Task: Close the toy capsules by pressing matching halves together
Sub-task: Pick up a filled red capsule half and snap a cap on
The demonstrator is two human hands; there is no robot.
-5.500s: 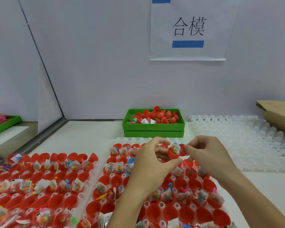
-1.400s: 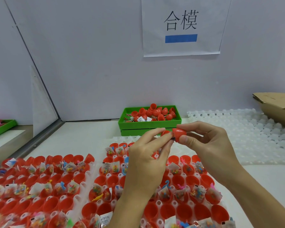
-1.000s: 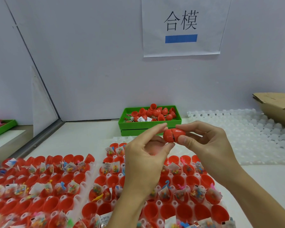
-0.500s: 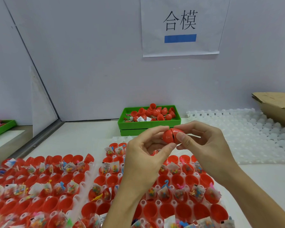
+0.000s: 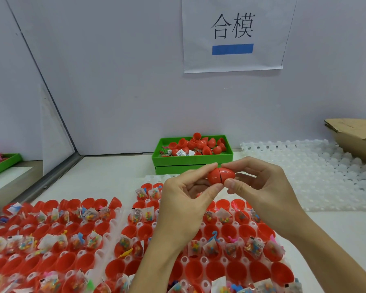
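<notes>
Both hands pinch one red capsule [image 5: 221,175] above the far edge of the tray of open halves [image 5: 199,269]: left hand [image 5: 186,199] and right hand [image 5: 260,187] press its halves together (a seam shows). Next, I judge, a final squeeze, then setting it down.
</notes>
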